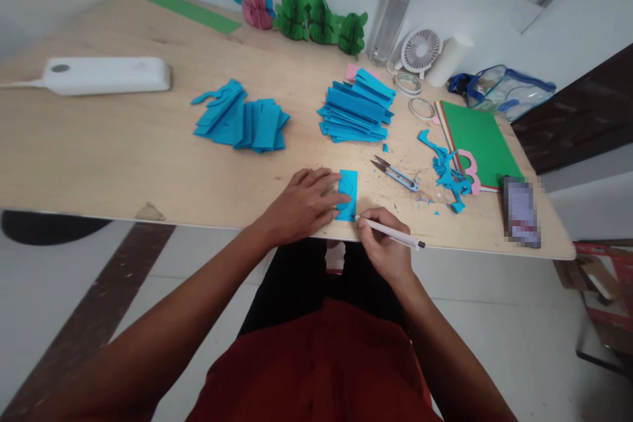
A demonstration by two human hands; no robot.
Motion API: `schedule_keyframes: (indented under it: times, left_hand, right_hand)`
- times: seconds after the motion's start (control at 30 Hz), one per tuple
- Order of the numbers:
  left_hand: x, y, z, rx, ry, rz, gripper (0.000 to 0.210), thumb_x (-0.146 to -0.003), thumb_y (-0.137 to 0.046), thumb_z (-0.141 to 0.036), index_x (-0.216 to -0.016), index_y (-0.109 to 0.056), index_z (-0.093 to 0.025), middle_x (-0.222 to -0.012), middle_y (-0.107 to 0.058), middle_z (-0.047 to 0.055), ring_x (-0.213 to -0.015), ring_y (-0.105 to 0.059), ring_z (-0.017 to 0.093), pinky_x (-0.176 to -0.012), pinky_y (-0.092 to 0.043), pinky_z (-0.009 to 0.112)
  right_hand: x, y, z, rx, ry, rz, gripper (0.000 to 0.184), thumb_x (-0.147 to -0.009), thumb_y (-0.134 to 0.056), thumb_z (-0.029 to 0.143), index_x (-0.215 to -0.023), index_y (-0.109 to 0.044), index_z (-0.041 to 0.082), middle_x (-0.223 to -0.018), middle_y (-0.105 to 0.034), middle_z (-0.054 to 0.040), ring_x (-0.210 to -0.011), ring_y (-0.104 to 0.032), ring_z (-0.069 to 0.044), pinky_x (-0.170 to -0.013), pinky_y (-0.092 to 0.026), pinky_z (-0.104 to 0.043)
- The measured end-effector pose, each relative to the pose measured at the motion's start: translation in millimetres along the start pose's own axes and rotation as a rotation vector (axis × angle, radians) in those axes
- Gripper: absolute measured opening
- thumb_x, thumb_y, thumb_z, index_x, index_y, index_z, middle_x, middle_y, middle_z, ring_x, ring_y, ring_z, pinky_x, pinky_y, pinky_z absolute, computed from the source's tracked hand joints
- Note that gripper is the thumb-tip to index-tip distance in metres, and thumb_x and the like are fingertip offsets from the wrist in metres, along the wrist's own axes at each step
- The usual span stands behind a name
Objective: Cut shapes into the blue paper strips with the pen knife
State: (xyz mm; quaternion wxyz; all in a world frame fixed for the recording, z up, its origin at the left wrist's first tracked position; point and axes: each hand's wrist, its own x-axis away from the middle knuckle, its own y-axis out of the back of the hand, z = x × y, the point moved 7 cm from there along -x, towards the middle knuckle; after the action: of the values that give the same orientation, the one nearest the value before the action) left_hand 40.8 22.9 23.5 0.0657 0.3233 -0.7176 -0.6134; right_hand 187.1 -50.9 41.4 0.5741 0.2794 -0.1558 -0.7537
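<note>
A small blue paper rectangle (pixel 349 212) lies near the table's front edge, with curved pen lines drawn on it. My left hand (pixel 309 203) rests flat on its left part, fingers stretched out and spread. My right hand (pixel 386 241) grips a white pen (pixel 390 231), its tip at the paper's lower right corner. Just beyond the right hand are thread snips (pixel 395 173), blades pointing away to the left. Behind the paper lie a stack of blue paper strips (pixel 356 109) and, farther left, a fanned pile of blue paper pieces (pixel 242 122).
Blue scraps (pixel 448 171) and a pink paper cutout (pixel 469 168) lie right, beside green sheets (pixel 482 138) and a phone (pixel 521 211). Tape rolls (pixel 422 109), a fan (pixel 420 51), a bottle (pixel 395 13) and green paper figures (pixel 320 20) stand behind. A white power strip (pixel 111 74) sits left.
</note>
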Motion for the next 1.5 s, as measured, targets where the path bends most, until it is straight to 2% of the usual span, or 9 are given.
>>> schedule_keyframes:
  times: [1.23,1.5]
  left_hand:
    - [-1.1,1.4,-1.5,-0.004,-0.008,0.003,0.034,-0.095,-0.047,-0.032,-0.124,-0.065,-0.031,-0.141,-0.054,0.011,-0.133,-0.044,0.033,-0.107,-0.035,0.054]
    - [-0.7,0.4,-1.6,-0.002,-0.014,0.001,0.033,-0.096,-0.045,-0.031,-0.122,-0.066,-0.028,-0.141,-0.053,0.013,-0.133,-0.043,0.034,-0.106,-0.035,0.054]
  right_hand:
    - [-3.6,2.6,-2.3,0.033,0.008,-0.068,0.01,-0.087,-0.057,0.027,-0.081,-0.064,0.022,-0.076,-0.069,-0.0015,-0.07,-0.063,-0.016,-0.066,-0.049,-0.028]
    - [-7.7,2.1,-2.5,0.062,0.026,-0.083,0.012,-0.087,-0.056,0.028,-0.08,-0.064,0.021,-0.073,-0.067,-0.0006,-0.067,-0.06,-0.015,-0.065,-0.046,-0.027]
